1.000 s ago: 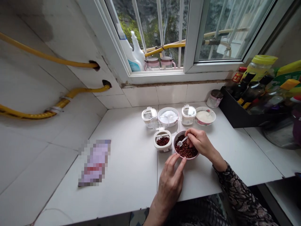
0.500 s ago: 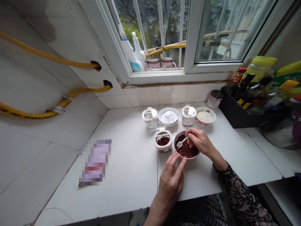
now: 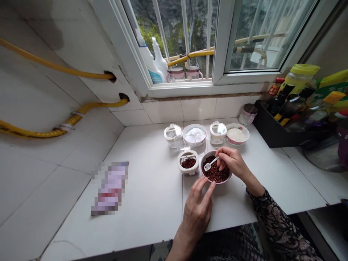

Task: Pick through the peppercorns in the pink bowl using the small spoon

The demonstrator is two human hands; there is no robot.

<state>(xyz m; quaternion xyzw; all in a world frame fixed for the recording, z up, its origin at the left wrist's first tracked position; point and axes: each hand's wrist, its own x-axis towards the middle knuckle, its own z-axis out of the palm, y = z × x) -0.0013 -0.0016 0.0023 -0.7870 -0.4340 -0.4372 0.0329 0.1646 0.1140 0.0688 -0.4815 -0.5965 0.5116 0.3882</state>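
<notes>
A small white spoon (image 3: 208, 165) is pinched between the fingers of my right hand (image 3: 231, 163), its bowl end low over the dark red-brown dried grains in a round bowl (image 3: 223, 182). A few grains show on the spoon. My left hand (image 3: 199, 206) has its fingers apart, with fingertips resting against the near rim of that bowl. Just left of the bowl stands a white-rimmed seasoning jar (image 3: 187, 172), its clear lid (image 3: 187, 141) raised, partly filled with the same dark grains.
Behind are two closed clear-lidded jars (image 3: 173, 133), a bowl of white crystals (image 3: 195, 135) and a bowl of pale powder (image 3: 237, 134). A purple packet (image 3: 111, 188) lies left on the white counter (image 3: 146, 203). A black box (image 3: 280, 134) of bottles stands right, beside a lidded jar (image 3: 248, 114).
The spoon has shifted very slightly in my right hand, its end now carrying a few visible grains. My left hand and the bowl stay where they were.
</notes>
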